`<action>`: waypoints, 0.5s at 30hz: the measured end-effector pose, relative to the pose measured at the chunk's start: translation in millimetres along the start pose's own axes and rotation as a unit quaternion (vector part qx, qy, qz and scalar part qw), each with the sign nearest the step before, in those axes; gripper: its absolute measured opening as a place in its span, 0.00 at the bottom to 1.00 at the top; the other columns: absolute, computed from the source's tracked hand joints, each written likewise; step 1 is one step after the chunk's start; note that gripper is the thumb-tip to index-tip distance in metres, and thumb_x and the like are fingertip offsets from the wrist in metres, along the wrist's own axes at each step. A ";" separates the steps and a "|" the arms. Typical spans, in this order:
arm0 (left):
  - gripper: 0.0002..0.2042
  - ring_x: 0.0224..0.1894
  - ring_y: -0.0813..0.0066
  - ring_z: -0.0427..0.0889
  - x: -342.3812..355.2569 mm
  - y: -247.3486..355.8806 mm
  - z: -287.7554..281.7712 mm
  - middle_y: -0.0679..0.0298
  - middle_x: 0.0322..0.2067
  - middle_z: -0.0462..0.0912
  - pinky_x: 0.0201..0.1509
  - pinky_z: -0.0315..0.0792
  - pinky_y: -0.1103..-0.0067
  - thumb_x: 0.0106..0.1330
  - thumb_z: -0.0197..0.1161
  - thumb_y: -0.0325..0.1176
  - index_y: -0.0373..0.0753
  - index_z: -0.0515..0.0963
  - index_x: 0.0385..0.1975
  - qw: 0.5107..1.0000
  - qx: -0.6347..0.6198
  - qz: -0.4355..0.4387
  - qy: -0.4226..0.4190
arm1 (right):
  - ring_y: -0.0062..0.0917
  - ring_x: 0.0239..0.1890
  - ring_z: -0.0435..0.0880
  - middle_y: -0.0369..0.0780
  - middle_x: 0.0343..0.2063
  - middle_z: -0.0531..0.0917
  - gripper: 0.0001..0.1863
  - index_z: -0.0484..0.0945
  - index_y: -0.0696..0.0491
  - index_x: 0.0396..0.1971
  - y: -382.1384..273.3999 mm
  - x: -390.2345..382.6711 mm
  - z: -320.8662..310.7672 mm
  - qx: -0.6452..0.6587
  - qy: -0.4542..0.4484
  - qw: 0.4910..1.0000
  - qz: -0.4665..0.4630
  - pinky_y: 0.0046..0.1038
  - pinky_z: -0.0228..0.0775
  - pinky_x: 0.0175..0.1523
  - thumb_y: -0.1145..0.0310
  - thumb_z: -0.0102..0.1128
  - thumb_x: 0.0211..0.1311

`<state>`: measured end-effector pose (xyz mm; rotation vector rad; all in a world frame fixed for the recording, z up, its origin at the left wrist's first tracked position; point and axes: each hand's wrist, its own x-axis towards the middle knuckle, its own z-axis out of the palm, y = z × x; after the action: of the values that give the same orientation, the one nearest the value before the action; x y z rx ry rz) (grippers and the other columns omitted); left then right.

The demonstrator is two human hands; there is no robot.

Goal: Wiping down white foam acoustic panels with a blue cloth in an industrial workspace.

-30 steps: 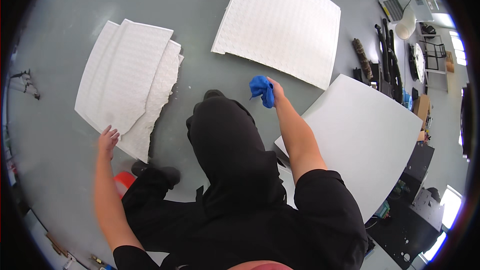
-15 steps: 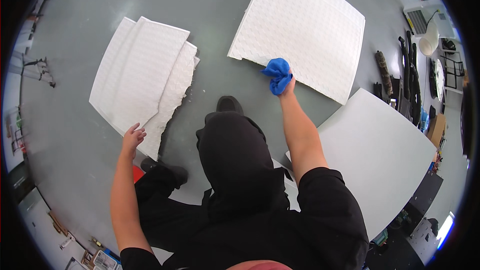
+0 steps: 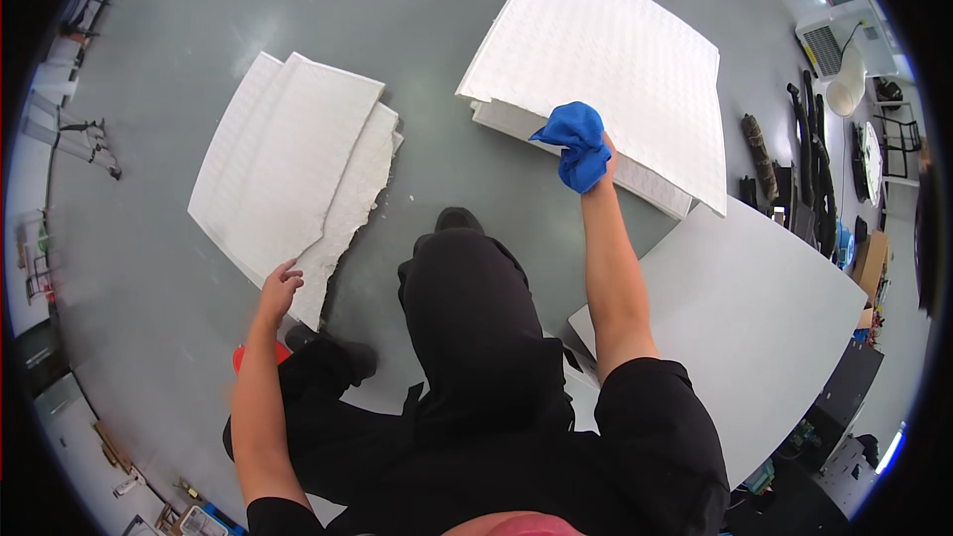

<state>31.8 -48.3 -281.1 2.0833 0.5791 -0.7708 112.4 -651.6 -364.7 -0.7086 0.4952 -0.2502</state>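
Note:
My right hand (image 3: 609,161) is closed round a bunched blue cloth (image 3: 581,144) at the near edge of the top white textured panel (image 3: 606,50) on the right. The cloth overlaps that edge; whether the fingers also grip the panel is hidden. Beneath the top panel, the edge of more white panels (image 3: 645,181) shows along the near side. My left hand (image 3: 282,288) hovers at or just over the near end of the left stack of white panels (image 3: 288,149), fingers loosely apart and holding nothing. One panel in that stack has a ragged, torn-looking edge.
A large smooth pale board (image 3: 745,318) lies right of my knee. A red object (image 3: 241,357) shows beside my left forearm. Dark tubes (image 3: 812,159) and a white machine with a hose (image 3: 844,40) stand along the right side. A stepladder (image 3: 74,134) is at far left.
The top right panel has shifted relative to those below, exposing their near edge. My right hand has moved slightly right with the cloth. The view has shifted a little.

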 end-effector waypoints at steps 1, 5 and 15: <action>0.28 0.40 0.74 0.77 -1.1 1.6 1.5 0.56 0.45 0.80 0.45 0.69 0.79 0.53 0.56 0.28 0.38 0.67 0.59 1.000 -0.004 0.014 0.002 | 0.27 0.28 0.78 0.39 0.30 0.81 0.18 0.77 0.57 0.40 -6.6 4.2 4.0 -0.027 -0.035 0.998 -0.050 0.26 0.69 0.29 0.61 0.41 0.65; 0.28 0.40 0.74 0.78 -3.2 9.3 13.5 0.55 0.45 0.80 0.45 0.70 0.79 0.53 0.56 0.28 0.36 0.67 0.59 0.997 -0.066 0.027 -0.003 | 0.39 0.45 0.79 0.49 0.46 0.77 0.36 0.69 0.64 0.51 -48.9 42.9 8.6 -0.088 -0.136 0.981 -0.104 0.37 0.69 0.54 0.43 0.37 0.63; 0.27 0.45 0.71 0.80 -50.9 28.1 -8.9 0.55 0.46 0.79 0.49 0.71 0.79 0.57 0.55 0.30 0.37 0.65 0.60 0.976 -0.215 0.023 0.012 | 0.43 0.46 0.81 0.48 0.42 0.80 0.57 0.70 0.64 0.47 -215.8 56.9 166.4 -0.302 -0.384 0.853 -0.184 0.34 0.72 0.52 0.18 0.31 0.43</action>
<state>16.4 -63.3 -226.3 1.7014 0.6444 -0.5367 235.1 -739.2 -130.7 -1.4391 -0.3689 -0.1427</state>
